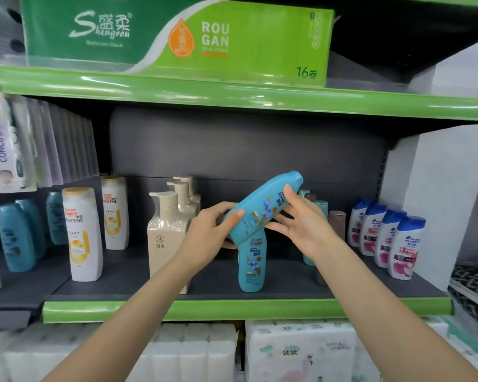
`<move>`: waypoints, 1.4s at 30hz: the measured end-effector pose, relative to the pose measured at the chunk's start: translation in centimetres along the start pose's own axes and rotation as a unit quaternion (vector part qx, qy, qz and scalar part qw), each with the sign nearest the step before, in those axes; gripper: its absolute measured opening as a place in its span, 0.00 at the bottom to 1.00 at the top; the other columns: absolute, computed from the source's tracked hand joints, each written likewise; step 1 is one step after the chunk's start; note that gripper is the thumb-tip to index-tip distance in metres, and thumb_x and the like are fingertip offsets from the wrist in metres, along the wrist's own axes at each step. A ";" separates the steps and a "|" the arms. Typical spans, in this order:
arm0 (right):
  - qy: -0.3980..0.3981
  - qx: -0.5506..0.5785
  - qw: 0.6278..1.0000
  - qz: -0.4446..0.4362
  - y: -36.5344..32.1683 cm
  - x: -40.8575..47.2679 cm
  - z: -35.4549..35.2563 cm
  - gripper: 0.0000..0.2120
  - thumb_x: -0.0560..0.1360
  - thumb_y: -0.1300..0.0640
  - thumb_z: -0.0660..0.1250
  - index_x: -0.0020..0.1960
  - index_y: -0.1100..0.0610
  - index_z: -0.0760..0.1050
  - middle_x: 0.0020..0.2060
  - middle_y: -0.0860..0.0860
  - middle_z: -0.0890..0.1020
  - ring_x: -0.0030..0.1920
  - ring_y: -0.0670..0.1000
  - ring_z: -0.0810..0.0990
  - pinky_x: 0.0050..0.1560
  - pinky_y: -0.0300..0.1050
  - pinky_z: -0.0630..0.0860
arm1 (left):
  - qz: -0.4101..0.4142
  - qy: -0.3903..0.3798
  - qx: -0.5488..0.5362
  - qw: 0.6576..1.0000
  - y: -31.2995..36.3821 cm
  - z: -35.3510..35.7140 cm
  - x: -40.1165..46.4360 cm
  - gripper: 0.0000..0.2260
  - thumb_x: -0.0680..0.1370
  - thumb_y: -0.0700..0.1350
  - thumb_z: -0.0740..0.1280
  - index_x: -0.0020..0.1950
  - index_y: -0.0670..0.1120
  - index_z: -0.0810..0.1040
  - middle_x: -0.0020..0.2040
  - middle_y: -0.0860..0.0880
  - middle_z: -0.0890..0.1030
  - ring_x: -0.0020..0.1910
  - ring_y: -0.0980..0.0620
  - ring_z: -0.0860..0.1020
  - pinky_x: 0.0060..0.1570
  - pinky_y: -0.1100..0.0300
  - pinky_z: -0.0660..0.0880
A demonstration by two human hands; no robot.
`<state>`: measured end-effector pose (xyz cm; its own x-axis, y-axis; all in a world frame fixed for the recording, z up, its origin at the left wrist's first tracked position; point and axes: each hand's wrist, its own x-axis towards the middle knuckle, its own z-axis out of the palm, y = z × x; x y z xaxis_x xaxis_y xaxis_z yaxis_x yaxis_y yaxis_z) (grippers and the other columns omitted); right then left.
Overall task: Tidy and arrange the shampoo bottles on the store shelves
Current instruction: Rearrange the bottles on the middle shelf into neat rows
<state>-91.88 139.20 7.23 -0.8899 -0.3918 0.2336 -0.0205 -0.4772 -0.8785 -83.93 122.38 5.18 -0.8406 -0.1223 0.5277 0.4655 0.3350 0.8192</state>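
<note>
A teal shampoo bottle (262,208) is held tilted in the air above the middle shelf (246,308), its cap end up and to the right. My left hand (213,230) grips its lower end, thumb on the front. My right hand (301,224) holds the upper part, with fingers spread along its side. A second teal bottle (251,264) of the same kind stands upright on the shelf right below the held one. More teal and brown bottles (334,219) stand behind my right hand, partly hidden.
Beige pump bottles (166,230) stand left of my hands, white Pantene bottles (82,232) and teal bottles (15,238) further left. Several white-and-blue bottles (392,241) line up at the right. Tissue packs fill the shelf above (177,37) and below (295,351).
</note>
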 end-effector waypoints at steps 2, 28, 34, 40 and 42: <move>0.017 0.013 1.000 -0.013 0.0 0.2 0.2 0.14 0.77 0.53 0.65 0.58 0.61 0.75 0.54 0.58 0.82 0.52 0.56 0.83 0.45 0.53 0.82 | 0.015 0.020 0.032 0.999 -0.2 0.1 0.9 0.07 0.78 0.49 0.62 0.54 0.51 0.77 0.46 0.50 0.81 0.44 0.57 0.81 0.35 0.60 0.79; 0.141 -0.021 0.978 -0.151 1.3 17.9 -3.4 0.11 0.76 0.62 0.66 0.54 0.57 0.66 0.44 0.49 0.76 0.44 0.45 0.78 0.38 0.45 0.79 | -0.076 0.034 0.314 0.946 -10.0 1.6 17.6 0.14 0.77 0.48 0.65 0.61 0.47 0.78 0.58 0.48 0.81 0.58 0.51 0.77 0.53 0.69 0.67; 0.184 -0.204 0.941 -0.197 4.2 21.1 -5.4 0.11 0.70 0.58 0.73 0.44 0.47 0.71 0.46 0.51 0.82 0.49 0.55 0.81 0.54 0.60 0.78 | -0.077 -0.035 0.334 0.939 -11.8 1.1 18.2 0.14 0.80 0.52 0.60 0.60 0.49 0.79 0.60 0.51 0.80 0.61 0.53 0.75 0.58 0.65 0.67; 0.190 -0.326 0.920 -0.107 7.5 21.9 -7.3 0.14 0.68 0.59 0.74 0.52 0.57 0.76 0.50 0.57 0.82 0.50 0.58 0.81 0.53 0.57 0.77 | -0.033 -0.045 0.344 0.937 -12.4 1.1 18.0 0.11 0.79 0.40 0.62 0.59 0.48 0.80 0.57 0.51 0.81 0.56 0.56 0.77 0.51 0.73 0.64; 0.187 -0.343 0.917 -0.073 8.4 21.9 -7.9 0.14 0.69 0.59 0.74 0.53 0.57 0.76 0.51 0.57 0.82 0.51 0.58 0.80 0.53 0.57 0.77 | -0.021 -0.047 0.346 0.937 -12.5 1.0 18.0 0.12 0.79 0.39 0.62 0.59 0.47 0.79 0.56 0.52 0.81 0.54 0.57 0.76 0.50 0.74 0.64</move>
<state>-115.17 132.86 1.66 -0.9461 -0.0041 0.3238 -0.3205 0.1550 -0.9345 -105.18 116.97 4.25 -0.8896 -0.0769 0.4502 0.1680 0.8615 0.4792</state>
